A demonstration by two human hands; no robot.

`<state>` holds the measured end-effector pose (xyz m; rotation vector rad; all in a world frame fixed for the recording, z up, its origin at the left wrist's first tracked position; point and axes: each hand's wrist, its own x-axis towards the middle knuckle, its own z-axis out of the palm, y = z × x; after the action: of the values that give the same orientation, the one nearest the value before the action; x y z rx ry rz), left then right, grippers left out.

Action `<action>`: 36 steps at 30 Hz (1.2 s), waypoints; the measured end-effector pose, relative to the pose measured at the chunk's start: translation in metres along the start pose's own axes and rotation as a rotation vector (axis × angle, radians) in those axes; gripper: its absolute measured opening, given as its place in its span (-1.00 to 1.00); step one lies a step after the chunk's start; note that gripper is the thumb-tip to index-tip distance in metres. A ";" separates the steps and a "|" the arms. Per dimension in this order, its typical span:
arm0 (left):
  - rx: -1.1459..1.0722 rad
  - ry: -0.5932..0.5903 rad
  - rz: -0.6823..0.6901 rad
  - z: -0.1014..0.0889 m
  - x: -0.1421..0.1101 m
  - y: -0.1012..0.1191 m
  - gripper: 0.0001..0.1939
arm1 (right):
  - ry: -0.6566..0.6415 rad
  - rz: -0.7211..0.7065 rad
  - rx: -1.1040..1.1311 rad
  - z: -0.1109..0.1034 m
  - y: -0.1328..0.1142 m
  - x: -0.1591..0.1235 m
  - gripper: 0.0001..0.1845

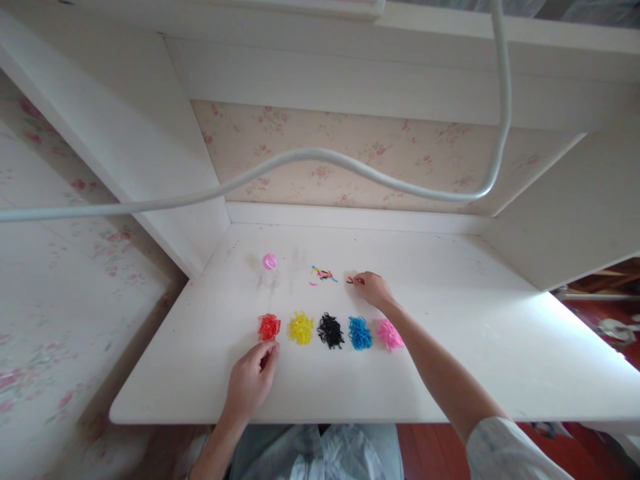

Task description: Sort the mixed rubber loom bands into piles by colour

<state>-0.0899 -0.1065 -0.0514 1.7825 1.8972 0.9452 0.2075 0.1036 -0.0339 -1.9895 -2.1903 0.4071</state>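
Five small heaps of rubber bands lie in a row on the white desk [475, 347]: red [269, 327], yellow [301, 327], black [331, 330], blue [359, 333], pink [389, 334]. My left hand [251, 379] rests just below the red heap, fingers curled in a pinch; whether it holds a band is unclear. My right hand [374, 288] reaches over the pink heap and pinches tiny red and black bands [351, 280] at the far side. A few mixed loose bands [323, 274] lie just left of it.
A pink lid-like disc [269, 261] sits at the back left of the desk. A white cable [310, 157] hangs across the view above. Shelf walls enclose the desk left, right and behind, with floral wallpaper [350, 160] at the back.
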 end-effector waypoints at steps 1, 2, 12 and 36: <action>0.000 0.001 0.003 0.000 0.000 0.000 -0.71 | 0.000 0.000 0.003 0.000 -0.001 0.000 -0.69; 0.001 0.003 0.006 0.000 0.000 0.000 -0.71 | 0.001 0.001 0.007 0.001 -0.002 0.000 -0.69; -0.029 -0.016 -0.015 0.001 -0.001 -0.003 -0.73 | 0.075 -0.020 0.040 -0.016 -0.019 -0.016 -0.62; -0.021 -0.091 0.020 -0.001 -0.015 0.004 -0.74 | -0.108 -0.507 0.059 -0.001 -0.170 -0.101 -0.63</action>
<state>-0.0855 -0.1213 -0.0504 1.8038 1.8109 0.8728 0.0576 -0.0104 0.0254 -1.3347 -2.5975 0.5024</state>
